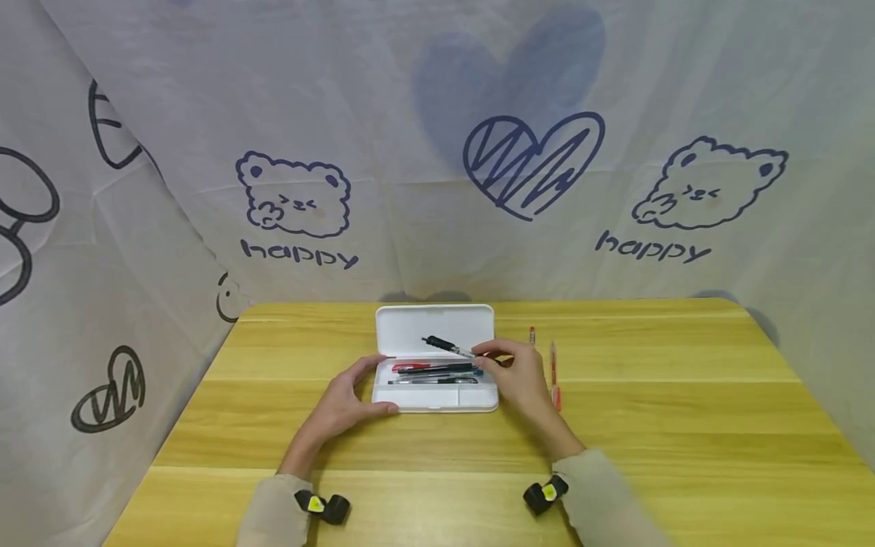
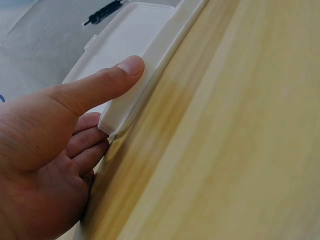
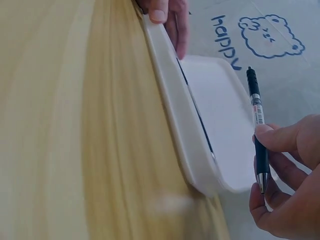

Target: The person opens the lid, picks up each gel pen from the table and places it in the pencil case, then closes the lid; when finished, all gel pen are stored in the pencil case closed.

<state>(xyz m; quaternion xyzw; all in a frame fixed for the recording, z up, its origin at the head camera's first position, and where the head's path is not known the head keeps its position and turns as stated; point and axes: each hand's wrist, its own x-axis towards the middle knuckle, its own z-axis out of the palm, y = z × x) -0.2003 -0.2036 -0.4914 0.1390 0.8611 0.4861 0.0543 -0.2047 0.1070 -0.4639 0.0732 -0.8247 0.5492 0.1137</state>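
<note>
A white pencil case (image 1: 420, 398) lies open on the table, its lid (image 1: 403, 327) raised at the back. Inside are several pens (image 1: 434, 380), black, red and clear-barrelled. My left hand (image 1: 346, 400) grips the case's left end, thumb along the front wall and fingers round the corner, as the left wrist view shows. Over the case's right end, my right hand (image 1: 517, 374) pinches a black retractable pen (image 3: 256, 105) between thumb and fingers. Its click button points away from the hand and its metal tip lies by the fingers.
To the right of the case lie a red pen (image 1: 554, 365), a small red-ended item (image 1: 532, 334) and a red piece (image 1: 557, 399) near the right wrist. The wooden table (image 1: 683, 425) ends at a printed white curtain (image 1: 410, 251) behind.
</note>
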